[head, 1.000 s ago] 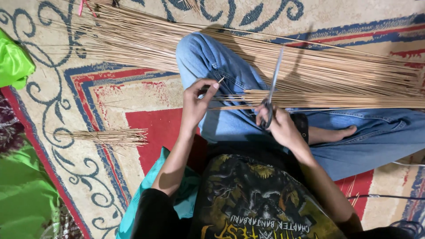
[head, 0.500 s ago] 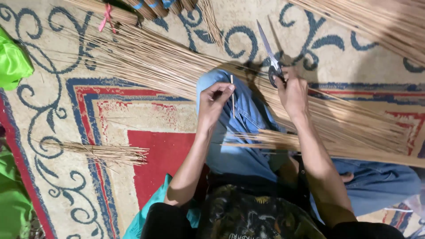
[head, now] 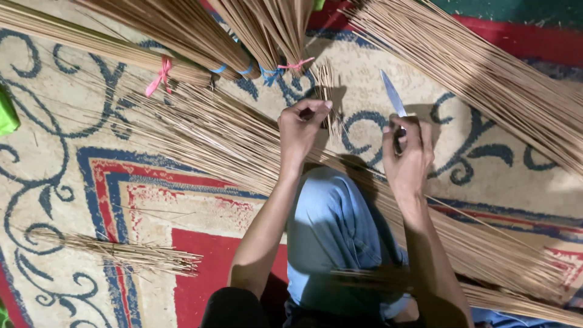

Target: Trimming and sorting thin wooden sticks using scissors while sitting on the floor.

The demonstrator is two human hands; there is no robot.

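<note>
Left hand [head: 302, 124]: closed on a small tuft of thin sticks [head: 327, 91] — held above the carpet [head: 73, 182].
Right hand [head: 408, 155]: knife [head: 392, 94] gripped — blade pointing away.
Bundles [head: 182, 36]: tied with ribbon.

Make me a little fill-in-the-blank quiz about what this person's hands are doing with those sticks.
The right hand grips a ____ with its blade pointing away from the person.
The left hand pinches a small tuft of thin ____.
The bundle at upper left is tied with a ____ band.
Missing words: knife; sticks; pink.
</note>
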